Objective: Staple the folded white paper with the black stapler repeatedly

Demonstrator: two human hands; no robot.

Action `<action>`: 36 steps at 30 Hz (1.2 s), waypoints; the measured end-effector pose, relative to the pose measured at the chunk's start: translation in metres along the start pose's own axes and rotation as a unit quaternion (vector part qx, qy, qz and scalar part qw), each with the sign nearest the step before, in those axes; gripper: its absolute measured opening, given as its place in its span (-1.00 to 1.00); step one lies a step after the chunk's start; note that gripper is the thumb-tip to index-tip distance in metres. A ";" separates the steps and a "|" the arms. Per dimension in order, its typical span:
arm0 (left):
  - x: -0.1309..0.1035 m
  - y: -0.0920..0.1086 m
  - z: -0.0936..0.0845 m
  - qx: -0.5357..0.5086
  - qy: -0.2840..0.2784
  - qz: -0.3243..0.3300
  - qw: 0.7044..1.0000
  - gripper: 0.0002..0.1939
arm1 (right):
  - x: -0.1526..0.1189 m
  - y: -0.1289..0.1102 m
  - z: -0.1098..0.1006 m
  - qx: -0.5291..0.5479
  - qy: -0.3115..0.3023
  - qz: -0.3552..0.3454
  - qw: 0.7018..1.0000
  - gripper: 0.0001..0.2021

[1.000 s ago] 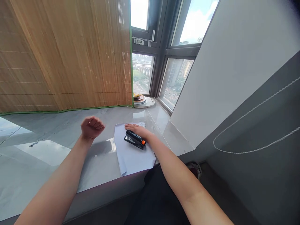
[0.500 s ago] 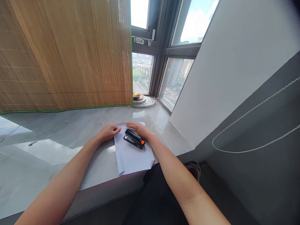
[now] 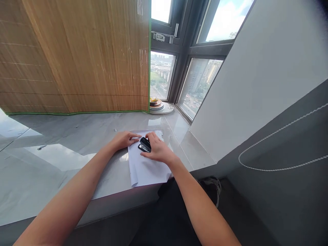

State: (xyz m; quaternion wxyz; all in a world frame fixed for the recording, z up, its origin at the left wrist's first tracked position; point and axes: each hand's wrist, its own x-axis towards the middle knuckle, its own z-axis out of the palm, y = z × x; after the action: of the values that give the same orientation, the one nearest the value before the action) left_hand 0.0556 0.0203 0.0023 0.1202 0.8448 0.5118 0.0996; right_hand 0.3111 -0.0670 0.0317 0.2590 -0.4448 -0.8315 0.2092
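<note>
A black stapler [image 3: 145, 145] lies at a slant on white paper sheets [image 3: 151, 172], its jaw end pointing left. My right hand [image 3: 158, 148] is wrapped over the stapler's rear half, thumb on the near side and fingers on the far side; that half is hidden under the palm. At the paper's upper left edge rests my left hand [image 3: 125, 139], its fingers stretched out over the sheets and holding nothing. The lower left corner of the paper curls up.
The paper lies on a grey marble windowsill [image 3: 102, 177], close to its front edge. Stacked plates [image 3: 160, 106] stand in the window corner beside a bamboo blind [image 3: 89, 61]. A white bead cord [image 3: 269, 169] hangs at the right. A small clear strip [image 3: 159, 134] lies behind the paper.
My right hand has come back from the paper's far edge and closed over the stapler. My left hand's fingers have uncurled onto the paper. The view has shifted slightly.
</note>
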 end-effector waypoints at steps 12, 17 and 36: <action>0.011 -0.004 0.009 0.018 0.027 -0.010 0.999 -0.56 | 0.013 0.019 0.005 0.016 0.008 -0.050 0.999 -0.58; 0.011 -0.004 0.009 -0.004 0.035 -0.003 0.999 -0.54 | 0.018 0.022 0.012 -0.013 0.003 -0.047 0.999 -0.56; 0.010 -0.007 0.008 -0.082 0.045 -0.011 0.996 -0.55 | 0.009 0.035 -0.009 0.127 0.270 0.188 0.936 -0.59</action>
State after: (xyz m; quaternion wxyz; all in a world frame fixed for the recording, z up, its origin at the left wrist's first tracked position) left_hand 0.0567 0.0316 -0.0076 0.1670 0.8208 0.5163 0.1782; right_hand 0.3348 -0.0401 0.0202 0.4837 -0.5961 -0.5982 0.2300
